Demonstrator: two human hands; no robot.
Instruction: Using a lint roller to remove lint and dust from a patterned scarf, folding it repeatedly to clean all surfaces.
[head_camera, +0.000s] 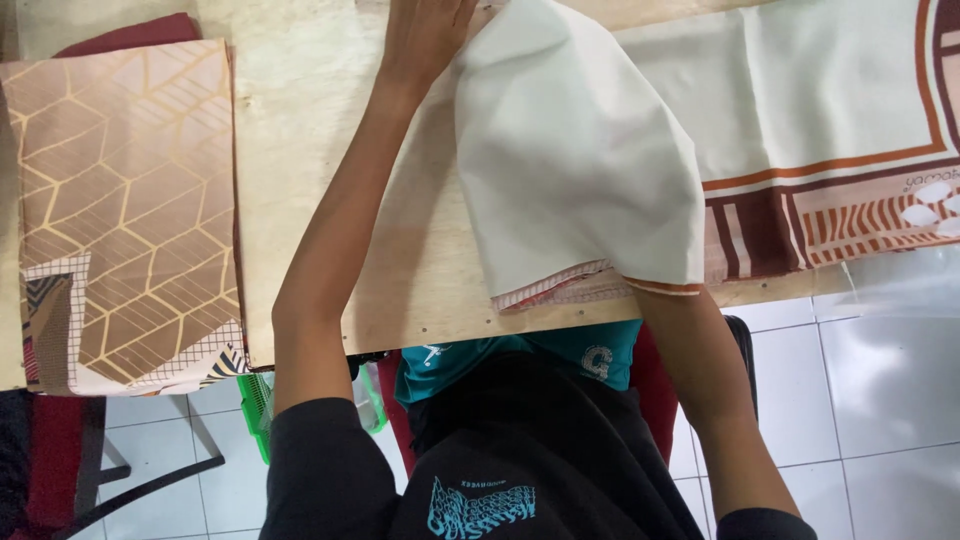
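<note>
We are looking down at a wooden table (300, 150) from the head camera, and we place everything else against it. A cream cloth (580, 150) lies across the table's near edge, in front of our body. Part of it is bunched up into a raised, hood-like fold, and its striped hem hangs right at the near edge.

Our left hand (425, 35) lies on the table's far side, at the top of the picture, resting against the upper left edge of that raised fold. Only the back of the hand and the wrist show. The fingers run out of view and under the cloth, so we cannot tell how far they are curled or whether they pinch the cloth.

Our right forearm rises from the table's near edge and goes in under the raised fold. The right hand is hidden entirely inside it, and we cannot tell its grip.

To the right on the table, the cloth spreads out flat, with a brown and orange printed border (830, 215) running along it.

At the table's left end lies a folded patterned cloth (125, 210), tan with gold line work, well apart from the cream cloth. A dark red cloth (140, 30) peeks out from beneath its far edge.
</note>
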